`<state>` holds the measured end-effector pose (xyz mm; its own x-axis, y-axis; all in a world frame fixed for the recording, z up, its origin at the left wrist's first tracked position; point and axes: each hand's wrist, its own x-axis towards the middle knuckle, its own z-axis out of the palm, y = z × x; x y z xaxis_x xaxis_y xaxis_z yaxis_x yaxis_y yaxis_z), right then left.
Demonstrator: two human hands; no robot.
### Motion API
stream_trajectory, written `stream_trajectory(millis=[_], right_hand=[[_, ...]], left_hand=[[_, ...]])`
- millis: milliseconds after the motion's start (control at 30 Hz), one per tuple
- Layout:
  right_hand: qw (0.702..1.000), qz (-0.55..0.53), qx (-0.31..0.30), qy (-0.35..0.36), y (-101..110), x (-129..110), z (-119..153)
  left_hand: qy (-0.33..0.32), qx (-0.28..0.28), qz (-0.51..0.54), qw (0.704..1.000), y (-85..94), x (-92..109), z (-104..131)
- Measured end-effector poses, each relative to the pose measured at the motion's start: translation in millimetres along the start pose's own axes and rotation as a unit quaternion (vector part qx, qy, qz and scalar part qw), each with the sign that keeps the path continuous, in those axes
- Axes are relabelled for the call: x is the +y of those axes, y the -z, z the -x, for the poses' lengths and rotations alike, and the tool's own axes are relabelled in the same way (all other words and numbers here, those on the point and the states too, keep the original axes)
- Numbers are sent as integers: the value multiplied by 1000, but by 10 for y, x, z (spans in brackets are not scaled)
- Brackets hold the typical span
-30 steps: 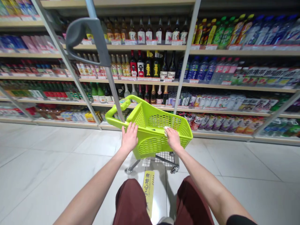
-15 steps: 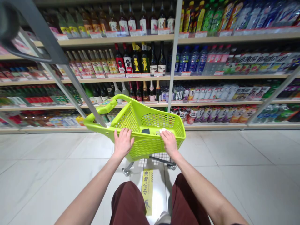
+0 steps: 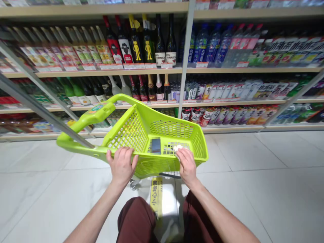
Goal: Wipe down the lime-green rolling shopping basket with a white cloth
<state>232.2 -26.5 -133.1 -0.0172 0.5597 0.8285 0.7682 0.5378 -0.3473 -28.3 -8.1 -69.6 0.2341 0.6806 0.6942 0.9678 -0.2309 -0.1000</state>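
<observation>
A lime-green shopping cart (image 3: 157,165) stands side-on in front of me, its handle (image 3: 86,118) at the left. My left hand (image 3: 122,164) is closed over the near rim, left of the middle. Further right along that rim, my right hand (image 3: 186,164) holds a small crumpled white thing (image 3: 178,147), perhaps tissue, between its fingers and the cart's edge. Inside the basket lies a dark flat rectangle (image 3: 155,146), blurred out.
Shelves (image 3: 113,72) of bottles and cans run behind the cart. A grey metal pole (image 3: 45,111) slants down to the cart at the left. A yellow floor sticker (image 3: 156,195) lies on the pale tiles between my knees.
The cart looks larger and nearer, its handle further left. My left hand has shifted left, my right slightly right and down. The view has tilted down and closer.
</observation>
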Motion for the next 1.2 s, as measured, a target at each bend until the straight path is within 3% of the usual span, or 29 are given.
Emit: stream_trajectory(millis=[67,167,300,400,467,667,733,900,967,1100,1200], right_hand=[[999,-9,-12,29,-38,-22,-31],[998,1,-36,54,63,156,-36],[998,60,-19,6,381,597,32],[996,83,5,-44,473,727,29],[996,68,14,-53,374,595,-30],[999,-27,-44,15,-150,-202,-257],[998,-12,-53,23,-150,-230,-275],[997,65,-31,7,101,158,-211],[998,60,-13,7,72,200,-217],[997,-5,-34,62,-233,-114,-335],[994,-44,-29,99,-390,-334,-422]], left_hand=[[2,-11,0,1000,9,18,-38],[12,-34,3,999,49,88,-112],[25,-47,30,998,121,235,-152],[29,-61,53,996,176,362,-128],[31,-71,60,995,212,451,-106],[-16,-101,57,993,311,612,-66],[-44,-113,51,991,343,577,-61],[-65,-136,11,988,461,430,-66],[-76,-150,-3,986,518,451,-69],[-78,-154,-30,984,575,562,-75],[-102,-133,-12,986,645,517,-48]])
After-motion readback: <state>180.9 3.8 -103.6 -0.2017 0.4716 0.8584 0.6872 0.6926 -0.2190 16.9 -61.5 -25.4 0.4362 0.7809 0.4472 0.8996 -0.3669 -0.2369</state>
